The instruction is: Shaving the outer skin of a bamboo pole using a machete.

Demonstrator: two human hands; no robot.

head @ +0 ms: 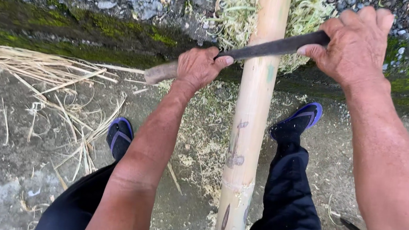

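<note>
While the left hand (197,68) grips the worn wooden handle and the right hand (356,44) clenches the far end, the long dark blade (271,47) lies across the smooth, pale bamboo pole (248,134), which stands between the sandalled feet over fibrous shavings (234,13) on rough concrete.

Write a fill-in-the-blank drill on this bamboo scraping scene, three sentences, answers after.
1. Both hands hold a long dark blade laid ______ the bamboo pole.
2. The left hand grips the blade end nearer the dry ______ strewn on the concrete ground; the right hand grips the other end.
3. The pole runs between the person's two feet, each in a ______ sandal.

Missing words: across; straw; blue
</note>
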